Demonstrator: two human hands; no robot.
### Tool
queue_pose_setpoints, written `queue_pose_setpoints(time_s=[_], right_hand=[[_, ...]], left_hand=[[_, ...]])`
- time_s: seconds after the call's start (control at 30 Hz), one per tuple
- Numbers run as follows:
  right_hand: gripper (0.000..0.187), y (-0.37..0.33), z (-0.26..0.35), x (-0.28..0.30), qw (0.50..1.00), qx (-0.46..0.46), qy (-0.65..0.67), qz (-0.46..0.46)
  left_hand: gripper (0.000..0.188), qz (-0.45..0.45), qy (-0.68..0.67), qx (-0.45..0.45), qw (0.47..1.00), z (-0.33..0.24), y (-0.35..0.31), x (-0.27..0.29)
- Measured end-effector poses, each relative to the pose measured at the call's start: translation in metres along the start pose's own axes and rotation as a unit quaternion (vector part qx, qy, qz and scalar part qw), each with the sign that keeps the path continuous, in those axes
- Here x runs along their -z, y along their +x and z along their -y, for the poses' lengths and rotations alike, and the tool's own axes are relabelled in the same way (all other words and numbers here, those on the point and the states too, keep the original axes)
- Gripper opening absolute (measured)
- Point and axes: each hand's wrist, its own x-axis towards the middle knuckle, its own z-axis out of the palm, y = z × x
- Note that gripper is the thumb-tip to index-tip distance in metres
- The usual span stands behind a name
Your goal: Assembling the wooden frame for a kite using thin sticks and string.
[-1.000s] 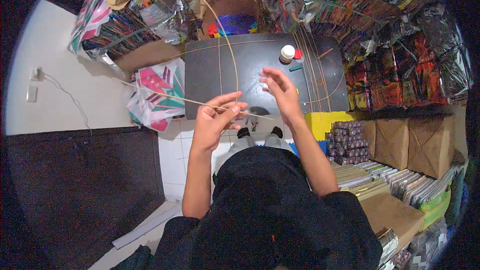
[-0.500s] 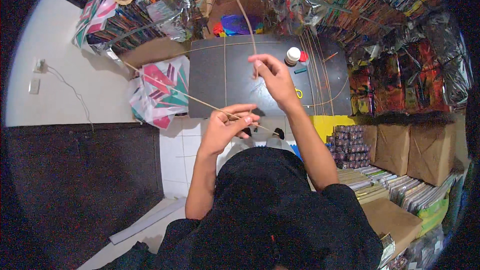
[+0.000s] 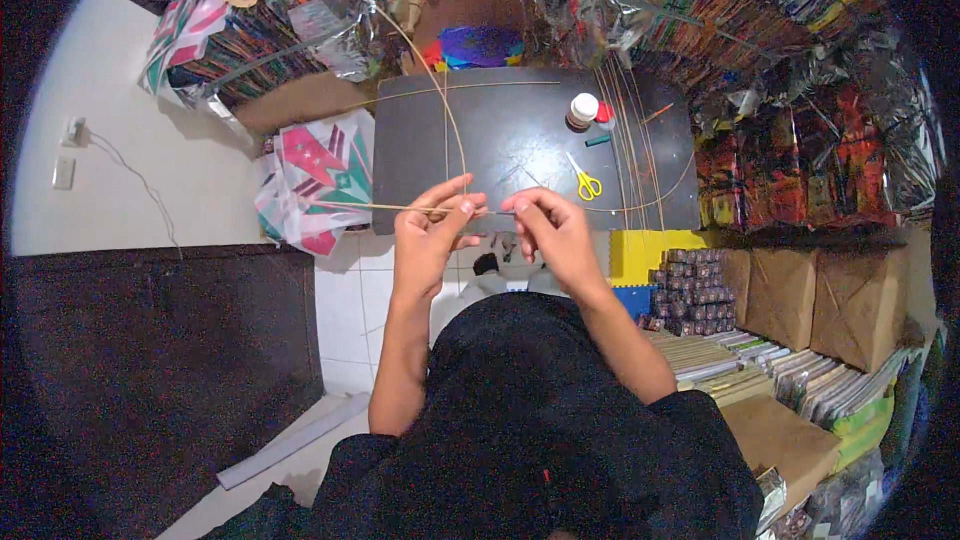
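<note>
My left hand pinches two thin bamboo-like sticks near the table's front edge. One curved stick rises from these fingers toward the back left; another straighter stick runs out leftward. Close by on the right, my right hand is closed, thumb against fingertips, at a thin dark strand that spans the small gap between the hands. What exactly the strand is cannot be made out. Yellow-handled scissors lie on the dark table, beyond my right hand.
A white-capped bottle, a red item and a green marker-like piece sit at the table's right, beside several long thin sticks. Wrapped stacks crowd the right side. A patterned plastic bag hangs at the left.
My right hand has come down toward my left, and the upright stick it held is now in my left hand. The left-hand stick has swung nearly level. The scissors are now uncovered.
</note>
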Motion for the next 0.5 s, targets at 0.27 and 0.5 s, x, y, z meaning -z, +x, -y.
queue_pose_setpoints(time_s=[0.27,0.5], right_hand=[[0.020,-0.012,-0.009,-0.006,0.999,-0.035,0.007,0.041],[0.020,-0.015,-0.014,-0.006,0.996,-0.046,-0.025,0.072]], left_hand=[[0.042,-0.008,-0.023,-0.085,0.996,0.001,0.006,-0.008],[0.043,-0.019,-0.050,-0.124,0.991,-0.002,0.007,-0.014]])
